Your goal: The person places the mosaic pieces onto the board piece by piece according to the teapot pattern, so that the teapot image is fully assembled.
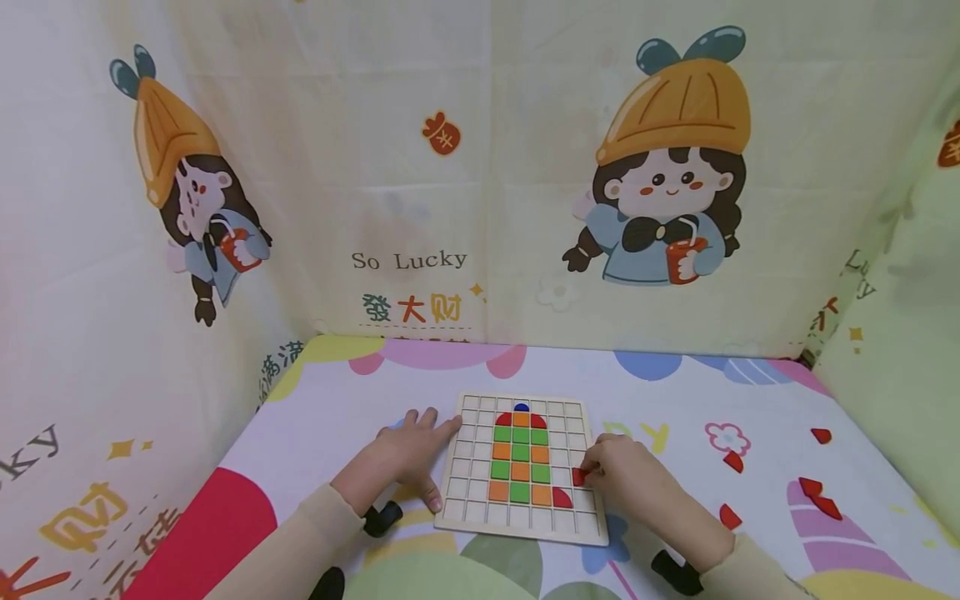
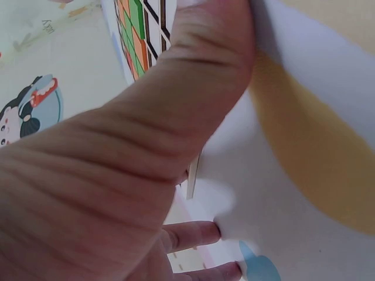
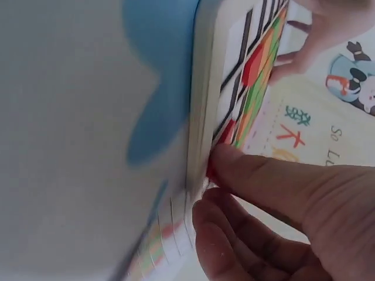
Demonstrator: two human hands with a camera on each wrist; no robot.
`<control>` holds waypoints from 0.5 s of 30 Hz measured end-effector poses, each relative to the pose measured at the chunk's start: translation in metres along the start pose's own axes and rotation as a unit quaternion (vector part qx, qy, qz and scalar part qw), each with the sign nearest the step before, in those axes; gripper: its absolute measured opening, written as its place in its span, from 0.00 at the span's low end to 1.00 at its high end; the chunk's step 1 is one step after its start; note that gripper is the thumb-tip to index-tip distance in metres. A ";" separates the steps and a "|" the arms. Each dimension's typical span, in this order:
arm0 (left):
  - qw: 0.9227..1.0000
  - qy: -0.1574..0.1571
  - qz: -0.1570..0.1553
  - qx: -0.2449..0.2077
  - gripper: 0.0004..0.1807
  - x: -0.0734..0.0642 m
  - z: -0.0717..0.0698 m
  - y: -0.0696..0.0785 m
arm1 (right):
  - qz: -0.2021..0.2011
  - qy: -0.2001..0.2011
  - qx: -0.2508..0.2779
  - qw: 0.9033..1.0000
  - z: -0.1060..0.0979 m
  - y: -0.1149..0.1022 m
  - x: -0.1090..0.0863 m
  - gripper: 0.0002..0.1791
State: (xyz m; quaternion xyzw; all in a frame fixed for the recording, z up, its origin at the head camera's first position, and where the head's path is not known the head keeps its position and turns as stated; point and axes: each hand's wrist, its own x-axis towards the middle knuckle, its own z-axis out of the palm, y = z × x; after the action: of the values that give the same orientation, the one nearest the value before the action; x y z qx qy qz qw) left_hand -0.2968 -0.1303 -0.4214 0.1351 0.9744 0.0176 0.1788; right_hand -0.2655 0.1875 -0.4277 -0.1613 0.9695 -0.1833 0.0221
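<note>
A wooden grid board [image 1: 463, 510] lies on the table between the hands. Orange and green squares fill its middle columns, topped by red curved pieces and a blue half-round piece [image 1: 521, 408]. One red quarter-round piece [image 1: 562, 497] sits at the lower right of that pattern. With spread fingers, my left hand [image 1: 412, 450] rests along the board's left edge, thumb by the lower left corner. At the opposite edge, my right hand [image 1: 622, 468] pinches a red piece [image 1: 578, 477] between thumb and fingers, close over the grid; the fingertips partly hide it.
Several loose red pieces [image 1: 729, 516] are scattered on the patterned tablecloth [image 1: 675, 400] to the right. A printed cloth backdrop [image 1: 517, 208] stands behind the table and on both sides. Dark straps [image 1: 382, 518] are on both wrists.
</note>
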 end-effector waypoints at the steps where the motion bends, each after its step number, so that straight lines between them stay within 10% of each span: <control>1: 1.000 0.000 0.000 0.000 0.73 0.000 0.000 0.000 | 0.002 0.001 -0.007 1.000 0.000 0.000 0.000 0.06; 15: 1.000 -0.003 0.001 -0.003 0.72 0.000 -0.002 0.000 | -0.027 0.001 0.021 0.999 -0.001 -0.013 -0.003 0.09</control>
State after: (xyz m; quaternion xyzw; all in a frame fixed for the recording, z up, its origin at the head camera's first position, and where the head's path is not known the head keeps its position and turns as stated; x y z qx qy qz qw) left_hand -0.2978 -0.1302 -0.4194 0.1355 0.9736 0.0205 0.1825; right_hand -0.2585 0.1779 -0.4224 -0.1866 0.9608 -0.2040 0.0195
